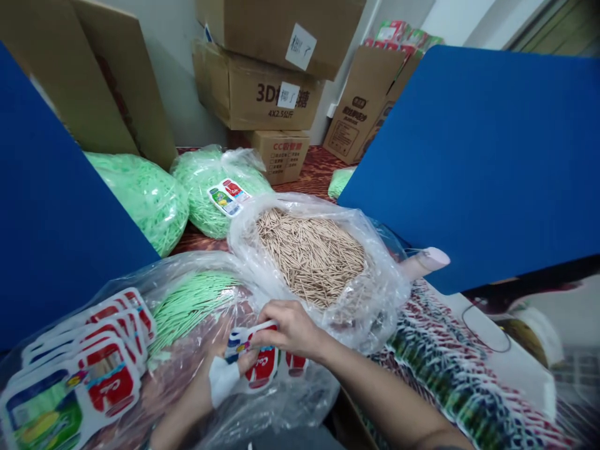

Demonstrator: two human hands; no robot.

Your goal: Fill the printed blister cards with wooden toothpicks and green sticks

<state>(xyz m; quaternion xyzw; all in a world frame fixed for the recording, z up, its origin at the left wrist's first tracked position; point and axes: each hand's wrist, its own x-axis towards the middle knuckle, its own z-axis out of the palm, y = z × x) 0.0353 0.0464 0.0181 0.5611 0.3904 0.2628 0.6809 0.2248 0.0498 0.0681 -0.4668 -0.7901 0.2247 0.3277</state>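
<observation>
Low in the middle of the head view, both my hands are on a two-part printed packet [263, 367] with a red Cola panel. My left hand [220, 375], with a white wrap round part of it, grips the packet's left side with the thumb on its face. From above, my right hand [291, 326] pinches its top edge; most of its fingertips are hidden. Just behind the right hand lies an open clear bag of thin brown sticks [314, 256]. Thin pale green sticks [192, 306] lie loose on clear plastic, left of my hands.
Filled packets [105, 375] lie in an overlapping row at left. Bags of green sticks [210, 194] stand behind. Blue panels [492, 156] rise on both sides. Many packets [450, 369] are packed at right. Cardboard boxes [276, 94] are stacked at the back.
</observation>
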